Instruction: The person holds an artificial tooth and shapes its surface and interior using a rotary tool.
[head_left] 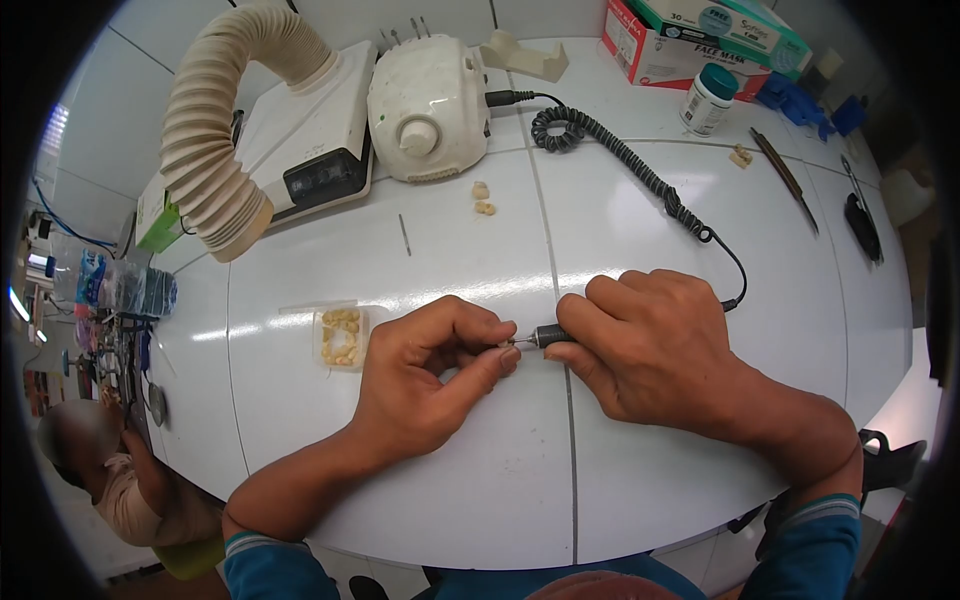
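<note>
My right hand (650,345) is wrapped round a dark rotary handpiece (549,335), with the metal nose pointing left. A thin bur (524,339) runs from that nose to the fingertips of my left hand (430,375). Thumb and forefinger of the left hand are pinched together at the bur's tip; whatever small thing is between them is mostly hidden. Left of that hand sits a small clear box (325,358) holding several yellowish tooth-like pieces (342,335). The handpiece's coiled black cord (640,170) leads to a white control unit (425,110).
A ribbed suction hose (205,130) arches over at the upper left. One loose bur (405,235) and small yellowish pieces (483,197) lie on the white tiled table (470,500). A bottle (708,100), a brown-handled tool (780,170) and mask boxes (690,50) stand right. Another person (140,480) sits at left.
</note>
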